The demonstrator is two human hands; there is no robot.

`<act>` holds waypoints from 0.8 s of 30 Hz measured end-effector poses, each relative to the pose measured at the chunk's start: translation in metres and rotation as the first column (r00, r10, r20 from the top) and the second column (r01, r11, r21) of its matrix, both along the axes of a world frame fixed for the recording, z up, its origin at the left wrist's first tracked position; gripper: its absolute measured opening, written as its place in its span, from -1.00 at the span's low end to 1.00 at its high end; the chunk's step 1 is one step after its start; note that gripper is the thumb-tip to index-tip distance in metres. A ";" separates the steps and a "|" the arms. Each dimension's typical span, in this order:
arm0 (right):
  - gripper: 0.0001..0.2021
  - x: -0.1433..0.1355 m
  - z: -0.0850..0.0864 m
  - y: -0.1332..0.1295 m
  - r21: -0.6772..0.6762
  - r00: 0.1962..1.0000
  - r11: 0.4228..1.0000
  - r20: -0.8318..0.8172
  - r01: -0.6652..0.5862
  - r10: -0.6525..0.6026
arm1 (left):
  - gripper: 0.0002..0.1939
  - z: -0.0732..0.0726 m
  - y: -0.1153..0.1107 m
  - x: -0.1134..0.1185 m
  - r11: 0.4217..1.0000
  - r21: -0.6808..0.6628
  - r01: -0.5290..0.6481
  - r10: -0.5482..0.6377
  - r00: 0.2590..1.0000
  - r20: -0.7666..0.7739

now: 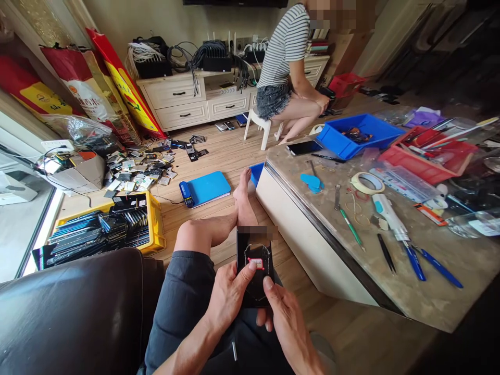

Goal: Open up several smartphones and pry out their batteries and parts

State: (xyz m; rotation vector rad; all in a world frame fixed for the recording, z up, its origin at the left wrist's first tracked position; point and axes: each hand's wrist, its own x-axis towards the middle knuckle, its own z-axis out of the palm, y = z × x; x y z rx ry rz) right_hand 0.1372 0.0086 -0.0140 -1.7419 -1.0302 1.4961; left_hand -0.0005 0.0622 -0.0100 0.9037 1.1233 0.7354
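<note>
A black phone (255, 291) is held above my lap, its near face tilted up towards me. A pale jagged line runs across its surface, and a small red-and-white label (256, 263) sits near its middle. My left hand (228, 292) grips the left edge, the thumb pressed at the label. On the other side, my right hand (286, 310) holds the right edge with its thumb on the face and some fingers curled underneath. The phone hides most of the fingers behind it.
At right, a table (332, 208) bears tweezers (386, 253), blue-handled pliers (414, 262), a tape roll (367, 183) and a blue bin (361, 133). A yellow crate (156, 224) of phones and a blue notebook (211, 187) lie on the floor. Another person (283, 52) sits beyond.
</note>
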 end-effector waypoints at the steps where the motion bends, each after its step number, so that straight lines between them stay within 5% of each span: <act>1: -0.21 0.001 0.001 0.001 0.013 1.000 1.000 0.001 -0.007 0.007 | -0.46 -0.001 0.000 0.000 1.000 -0.001 0.004 -0.004 1.000 0.005; 4: -0.26 0.005 0.002 0.000 0.029 0.998 0.998 -0.036 -0.047 0.048 | -0.42 -0.003 0.000 -0.001 0.997 -0.075 0.002 0.009 0.991 0.137; 9: -0.31 0.004 -0.005 -0.007 0.000 0.992 0.998 -0.106 -0.062 0.062 | -0.49 -0.009 0.007 -0.008 0.968 -0.149 -0.203 0.234 0.944 0.234; 24: -0.31 0.002 -0.002 -0.013 -0.006 0.989 0.996 -0.119 -0.090 0.089 | -0.64 -0.001 0.015 -0.007 0.985 -0.090 -0.145 0.161 0.963 0.216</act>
